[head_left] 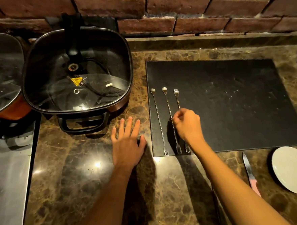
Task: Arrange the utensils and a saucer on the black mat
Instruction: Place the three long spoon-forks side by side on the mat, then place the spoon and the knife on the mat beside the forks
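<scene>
A person at a marble counter [89, 178] lays out a place setting on a black mat [231, 106], and the step in hand looks to be the placing of the third utensil. Three long twisted-stem bar spoons lie side by side along the mat's left edge, bowls pointing to the brick wall [207, 11], forked ends toward the near edge. The first spoon [160, 125] and second spoon [171, 121] rest free of any touch. The right hand [188, 125] is curled over the third spoon [177, 97], its fingertips [175, 118] drawn together in a pinch at the stem's middle; the hand hides the exact contact, so whether the stem is gripped or merely being nudged straight cannot be told. The bowl shows beyond the fingers and the fork tip shows just beside the wrist, so the spoon appears to lie flat on the mat beneath the hand.

The left hand [127, 145] rests flat on the bare counter just left of the mat, fingers spread, holding nothing.

Still off the mat are a knife [250, 172] with a pink handle and a white saucer [292, 169], both on the counter near the mat's lower right corner, well apart from either hand. The next move, by this reading, calls for letting go of the third spoon in line with its neighbours, then reaching right for the knife or saucer. A lidded electric pan [76, 70] stands at left, clear of the work.
</scene>
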`<state>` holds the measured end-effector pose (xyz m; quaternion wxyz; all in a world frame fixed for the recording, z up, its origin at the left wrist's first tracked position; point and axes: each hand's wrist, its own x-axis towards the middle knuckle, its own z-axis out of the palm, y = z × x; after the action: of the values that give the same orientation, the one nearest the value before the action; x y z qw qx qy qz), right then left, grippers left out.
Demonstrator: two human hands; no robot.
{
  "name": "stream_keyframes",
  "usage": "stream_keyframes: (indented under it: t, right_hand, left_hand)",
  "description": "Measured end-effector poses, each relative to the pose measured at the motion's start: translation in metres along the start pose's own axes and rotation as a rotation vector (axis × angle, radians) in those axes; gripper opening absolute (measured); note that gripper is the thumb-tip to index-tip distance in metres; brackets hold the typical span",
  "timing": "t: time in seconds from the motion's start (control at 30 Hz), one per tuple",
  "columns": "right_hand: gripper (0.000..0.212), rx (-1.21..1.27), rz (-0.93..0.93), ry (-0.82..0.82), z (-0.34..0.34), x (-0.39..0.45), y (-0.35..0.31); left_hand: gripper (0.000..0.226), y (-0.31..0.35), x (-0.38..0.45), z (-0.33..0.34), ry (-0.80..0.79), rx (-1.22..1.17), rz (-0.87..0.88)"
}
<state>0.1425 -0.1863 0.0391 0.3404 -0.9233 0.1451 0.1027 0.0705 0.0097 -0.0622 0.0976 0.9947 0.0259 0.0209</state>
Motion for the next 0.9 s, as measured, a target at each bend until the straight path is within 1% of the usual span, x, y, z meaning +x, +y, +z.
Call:
stream_keyframes:
  t: [0.1, 0.2, 0.27, 0.37, 0.4, 0.47, 0.53, 0.6, 0.67, 0.7, 0.8, 0.9]
  right_hand:
    - [0.012, 0.028, 0.081, 0.088, -0.032, -0.04, 0.05]
    - [0.011, 0.001, 0.172, 0.109, -0.052, -0.089, 0.106]
    - [0.017, -0.004, 0.221, 0.087, -0.055, -0.119, 0.132]
    - [0.013, -0.07, 0.235, 0.013, -0.05, -0.146, 0.154]
    - [0.013, -0.097, 0.222, -0.001, -0.049, -0.15, 0.158]
    - [0.018, -0.138, 0.2, -0.017, -0.048, -0.154, 0.159]
    - [0.022, -0.196, 0.187, -0.027, -0.047, -0.156, 0.156]
    - [0.019, -0.265, 0.177, -0.043, -0.047, -0.161, 0.154]
    - [0.016, -0.296, 0.172, -0.053, -0.046, -0.165, 0.153]
    - [0.015, -0.297, 0.177, -0.046, -0.046, -0.167, 0.154]
    - [0.015, -0.282, 0.221, 0.004, -0.051, -0.169, 0.158]
    - [0.01, -0.257, 0.241, 0.015, -0.055, -0.168, 0.164]
  left_hand:
    - [0.058, -0.002, -0.001, 0.005, 0.076, 0.025, 0.041]
    - [0.055, -0.003, -0.002, 0.007, 0.109, 0.014, 0.048]
    - [0.056, 0.0, -0.001, 0.002, 0.062, -0.013, 0.027]
    - [0.062, 0.004, -0.001, -0.01, -0.055, -0.049, 0.001]
    - [0.063, 0.007, -0.001, -0.015, -0.055, -0.067, 0.019]
    - [0.062, 0.019, -0.007, -0.023, 0.021, -0.123, 0.131]
    - [0.058, 0.04, -0.018, -0.026, 0.12, -0.167, 0.354]
    - [0.054, 0.069, -0.036, -0.022, 0.141, -0.188, 0.618]
    - [0.054, 0.097, -0.055, -0.014, 0.067, -0.194, 0.815]
    - [0.055, 0.108, -0.063, -0.01, -0.004, -0.195, 0.868]
    - [0.06, 0.134, -0.077, 0.002, -0.207, -0.162, 0.951]
    - [0.065, 0.146, -0.075, 0.009, -0.317, -0.077, 0.978]
